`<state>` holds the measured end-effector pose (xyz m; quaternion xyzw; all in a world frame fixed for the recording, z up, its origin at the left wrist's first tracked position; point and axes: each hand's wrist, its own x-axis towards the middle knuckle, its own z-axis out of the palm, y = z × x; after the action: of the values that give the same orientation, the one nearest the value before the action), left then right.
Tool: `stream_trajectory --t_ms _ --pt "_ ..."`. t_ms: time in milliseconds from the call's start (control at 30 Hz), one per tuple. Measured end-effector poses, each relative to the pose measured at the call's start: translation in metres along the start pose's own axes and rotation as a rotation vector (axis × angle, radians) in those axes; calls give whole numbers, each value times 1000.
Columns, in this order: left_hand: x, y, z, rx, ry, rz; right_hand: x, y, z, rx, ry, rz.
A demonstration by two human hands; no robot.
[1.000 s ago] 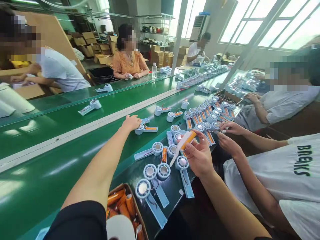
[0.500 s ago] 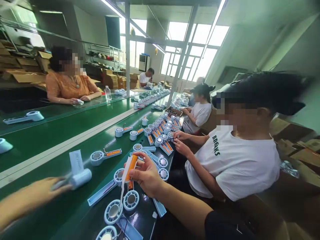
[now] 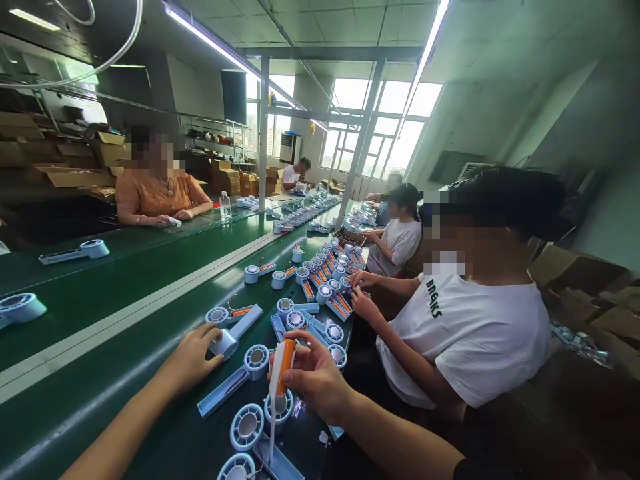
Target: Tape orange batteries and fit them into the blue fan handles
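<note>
My left hand (image 3: 193,357) grips the round end of a light-blue handheld fan housing (image 3: 245,322), its handle pointing away to the right, low over the green table. Between the thumb and fingers of my right hand (image 3: 320,377) is an orange cylindrical battery (image 3: 286,365), held upright. A white strip (image 3: 273,393) runs along the battery and hangs down from it. Below my right hand lie open fan housings, among them one with a round metallic centre (image 3: 247,427). Another fan housing with an orange battery (image 3: 243,312) rests just beyond my left hand.
A dense group of fan housings with orange batteries (image 3: 323,267) covers the table farther on. At the right, a co-worker in a white shirt (image 3: 470,327) handles parts. Across the pale dividing strip (image 3: 150,300) sits a person in orange (image 3: 163,197), near a clear bottle (image 3: 225,205).
My left hand has moved right and away from me with the fan housing, whose handle has swung rightward. My right hand still holds the battery. The view has shifted slightly.
</note>
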<state>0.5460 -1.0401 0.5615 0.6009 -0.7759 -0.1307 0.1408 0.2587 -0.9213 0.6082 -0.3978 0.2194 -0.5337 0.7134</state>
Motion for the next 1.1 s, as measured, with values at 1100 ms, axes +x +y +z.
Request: stream_trajectory --t_ms 1100 --pt "-153 -16 -29 301 -220 -198 7 1 18 -266 -35 36"
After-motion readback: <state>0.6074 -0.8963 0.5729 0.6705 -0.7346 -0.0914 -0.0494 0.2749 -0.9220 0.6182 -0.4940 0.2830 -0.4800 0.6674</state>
